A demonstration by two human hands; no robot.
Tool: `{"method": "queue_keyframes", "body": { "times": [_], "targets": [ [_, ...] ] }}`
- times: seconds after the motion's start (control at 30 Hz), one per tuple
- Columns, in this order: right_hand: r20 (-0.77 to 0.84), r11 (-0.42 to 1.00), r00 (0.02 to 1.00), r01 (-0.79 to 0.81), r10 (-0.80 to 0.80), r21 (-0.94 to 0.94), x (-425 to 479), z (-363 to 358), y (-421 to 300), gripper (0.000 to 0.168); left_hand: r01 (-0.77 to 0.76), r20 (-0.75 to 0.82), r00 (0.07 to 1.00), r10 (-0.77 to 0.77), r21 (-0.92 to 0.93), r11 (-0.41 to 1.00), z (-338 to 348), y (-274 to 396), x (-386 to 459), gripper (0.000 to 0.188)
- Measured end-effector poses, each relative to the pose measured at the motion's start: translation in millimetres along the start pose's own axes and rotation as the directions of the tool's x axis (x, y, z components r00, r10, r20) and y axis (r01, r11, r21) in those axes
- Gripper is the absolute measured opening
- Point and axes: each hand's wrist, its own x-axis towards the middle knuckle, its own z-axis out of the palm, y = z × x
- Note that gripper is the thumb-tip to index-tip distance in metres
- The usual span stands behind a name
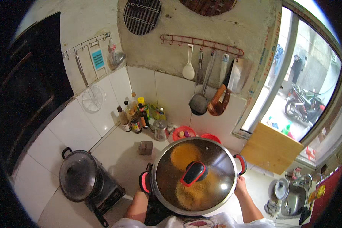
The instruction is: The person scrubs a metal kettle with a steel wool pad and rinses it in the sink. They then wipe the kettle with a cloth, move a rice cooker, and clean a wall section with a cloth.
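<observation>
A wide steel pot [194,212] is right in front of my body, covered by a clear glass lid [216,159] with a black and red knob [194,173]. Yellow-orange food [189,193] and brownish liquid show through the glass. My right hand [240,185] grips the pot's side just below its right black and red handle [241,164]. At the opposite side, my left hand [143,192] reaches under the left handle [144,182], its fingers mostly hidden by handle and pot. What lies beneath the pot is largely hidden.
A lidded dark pan [78,175] sits on a black cooker [108,199] to the left. Behind are a small grey cup [146,148], a metal teapot [160,130], sauce bottles [135,125] and a red plate [185,129]. A cutting board [272,148] and sink [293,201] occupy the right.
</observation>
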Motion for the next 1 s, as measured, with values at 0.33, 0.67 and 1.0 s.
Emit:
{"method": "queue_keyframes", "body": {
  "times": [0.33,0.67,1.0],
  "targets": [
    [0.040,0.999,0.999,-0.028,0.029,-0.030,54.8,5.7,-0.1,0.015,-0.025,0.033,0.999,0.025,0.010,1.000,-51.5,-29.3,56.1,0.034],
    [0.022,0.999,1.000,-0.011,0.012,-0.048,63.6,1.9,6.3,0.016,0.091,0.027,0.996,-0.090,-0.023,0.996,-34.0,-27.1,68.4,0.037],
    [0.119,0.979,0.992,0.058,-0.035,-0.196,87.4,-26.4,27.0,0.019,-0.092,0.087,0.994,0.070,0.281,0.955,-83.7,-37.5,98.5,0.034]
  ]
}}
